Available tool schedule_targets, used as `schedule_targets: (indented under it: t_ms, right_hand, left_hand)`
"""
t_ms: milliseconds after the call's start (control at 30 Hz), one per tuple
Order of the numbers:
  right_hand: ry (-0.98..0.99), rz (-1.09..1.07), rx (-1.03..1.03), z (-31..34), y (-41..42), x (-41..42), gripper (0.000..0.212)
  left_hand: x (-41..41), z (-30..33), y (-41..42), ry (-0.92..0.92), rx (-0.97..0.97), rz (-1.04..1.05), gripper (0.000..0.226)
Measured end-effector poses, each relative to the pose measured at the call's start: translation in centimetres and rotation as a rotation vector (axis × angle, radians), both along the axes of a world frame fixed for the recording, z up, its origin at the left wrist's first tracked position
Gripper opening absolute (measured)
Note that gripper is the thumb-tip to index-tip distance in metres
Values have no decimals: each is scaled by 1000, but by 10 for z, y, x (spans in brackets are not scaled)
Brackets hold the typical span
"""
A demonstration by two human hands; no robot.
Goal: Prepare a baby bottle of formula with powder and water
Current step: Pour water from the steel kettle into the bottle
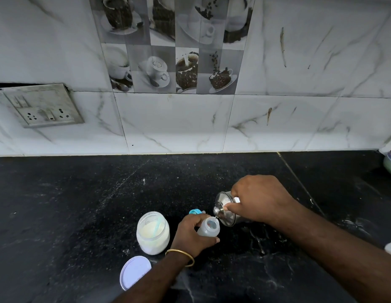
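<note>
Nearest me from the bottle [208, 230], down and to its left, the lid [135, 271] lies flat on the counter [80, 204], set aside so the jar [153, 232] stays open. The jar stands just left of the bottle, with pale powder and a scoop [157, 225] inside, handy for the next step, I judge.

My left hand [191, 235] wraps the bottle, fingers clamped round its body, thumb low on the near side, to keep the small open mouth steady and upright on the counter.

Just right of the bottle, my right hand [259, 201] grips the steel pot [225, 209], fingers closed over its top and side. I hold it tipped so its lip hangs right at the bottle's mouth; a thin stream seems to run in, though it is hard to be sure.

Just behind the bottle a blue cap [195, 211] waits, off so I can fill.
</note>
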State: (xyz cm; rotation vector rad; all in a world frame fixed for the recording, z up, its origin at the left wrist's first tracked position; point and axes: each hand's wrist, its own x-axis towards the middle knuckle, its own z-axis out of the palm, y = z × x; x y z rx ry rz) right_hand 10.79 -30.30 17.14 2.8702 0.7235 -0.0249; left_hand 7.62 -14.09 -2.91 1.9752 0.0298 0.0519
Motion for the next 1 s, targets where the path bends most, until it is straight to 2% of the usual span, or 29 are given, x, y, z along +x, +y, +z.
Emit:
schedule_targets:
  t_ms: [1000]
  right_hand:
    - [13, -5, -16, 4, 4, -10, 36]
  left_hand:
    - [-5, 2, -2, -10, -9, -11, 49]
